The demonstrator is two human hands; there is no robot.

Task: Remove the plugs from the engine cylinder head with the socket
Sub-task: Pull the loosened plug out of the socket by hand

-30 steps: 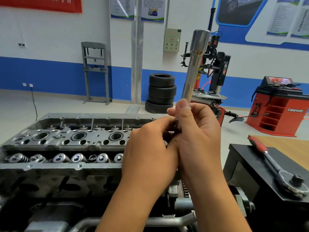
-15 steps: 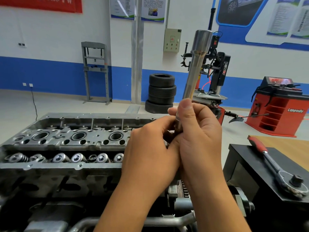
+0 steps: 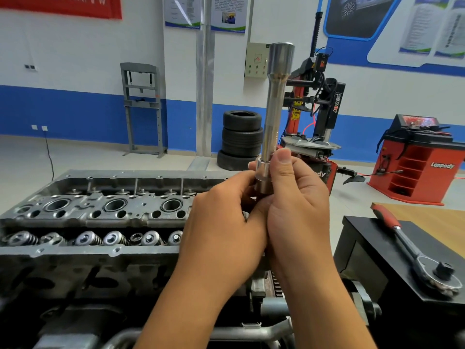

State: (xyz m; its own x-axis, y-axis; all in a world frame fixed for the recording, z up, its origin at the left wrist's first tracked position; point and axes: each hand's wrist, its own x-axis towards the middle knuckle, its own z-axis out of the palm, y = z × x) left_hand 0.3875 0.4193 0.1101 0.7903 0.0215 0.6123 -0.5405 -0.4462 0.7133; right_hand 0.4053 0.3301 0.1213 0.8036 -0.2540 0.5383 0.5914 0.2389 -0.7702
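The socket is bright polished silver, with a duller grey band at its flared top. The cylinder head is matt grey cast metal with shiny silver valve springs. The ratchet has a chrome shaft and a red grip, possibly black-tipped, on a black box. Stacked tyres are black, beside a red machine.

Both forearms rise from 6 o'clock, hands meeting at centre. Left hand curls its fingers toward 3 o'clock; right hand closes its grip, thumb pointing to 12 o'clock.
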